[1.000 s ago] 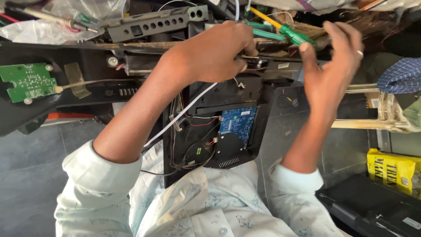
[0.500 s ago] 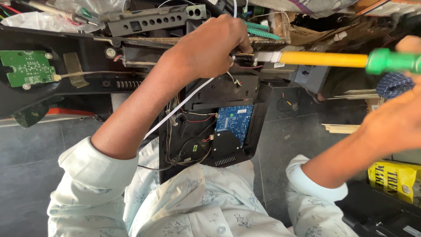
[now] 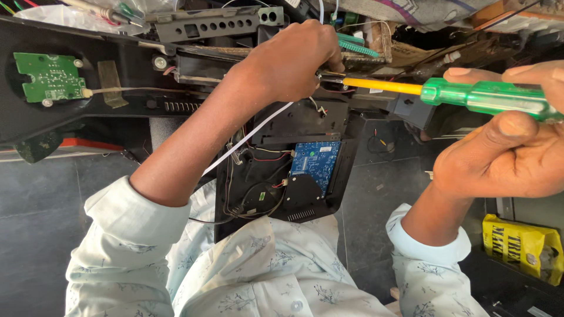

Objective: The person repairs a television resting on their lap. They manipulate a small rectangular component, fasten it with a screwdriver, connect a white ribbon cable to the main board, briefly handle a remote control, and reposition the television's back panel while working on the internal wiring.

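Note:
My right hand (image 3: 505, 155) grips the green handle of a long screwdriver (image 3: 470, 95) with a yellow shaft that lies level and points left. Its tip reaches my left hand (image 3: 296, 58), which is closed over a small part at the top of a black plastic device shell (image 3: 305, 123); what the fingers hold is hidden. The shell rests on my lap and holds a blue circuit board (image 3: 316, 163), red and black wires and a white flat ribbon cable (image 3: 247, 138).
A long black panel (image 3: 117, 103) with a green circuit board (image 3: 50, 76) runs across the upper left. A grey perforated bracket (image 3: 217, 23) and tools lie behind it. A yellow packet (image 3: 523, 246) sits at the lower right on the dark tiled floor.
My right hand has pulled away to the right and now holds the screwdriver by its green handle, tip against the spot my left hand covers. My left hand stays in place.

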